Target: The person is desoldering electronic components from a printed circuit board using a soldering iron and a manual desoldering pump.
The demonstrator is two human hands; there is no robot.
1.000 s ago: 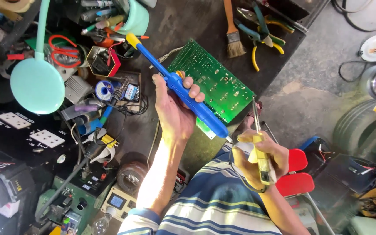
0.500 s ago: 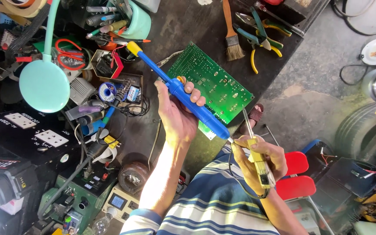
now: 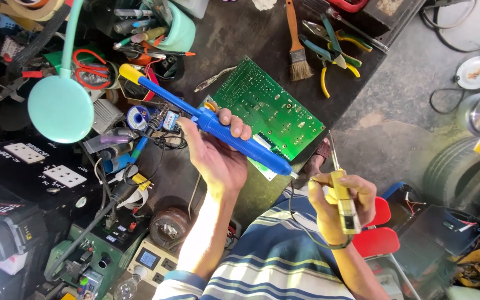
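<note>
My left hand (image 3: 213, 162) grips a blue desoldering pump (image 3: 251, 142) with a yellow plunger cap, held slantwise over the near edge of a green circuit board (image 3: 270, 105). The board lies solder side up on the dark workbench (image 3: 234, 39). The pump's nozzle points down right, just past the board's edge. My right hand (image 3: 334, 214) is closed round a yellow-handled soldering iron (image 3: 345, 206). Its thin metal tip points up toward the board's right corner, a short way off it. The two tools' tips sit close together.
A teal desk lamp (image 3: 60, 108) leans over the cluttered left side, with a solder spool (image 3: 139, 118), red scissors (image 3: 91, 66) and white sockets (image 3: 65, 176). A brush (image 3: 296, 53) and pliers (image 3: 331, 53) lie behind the board. A red stool (image 3: 381, 236) stands at the lower right.
My left hand and the blue pump have drifted slightly lower in view. The right hand with the iron has hardly moved.
</note>
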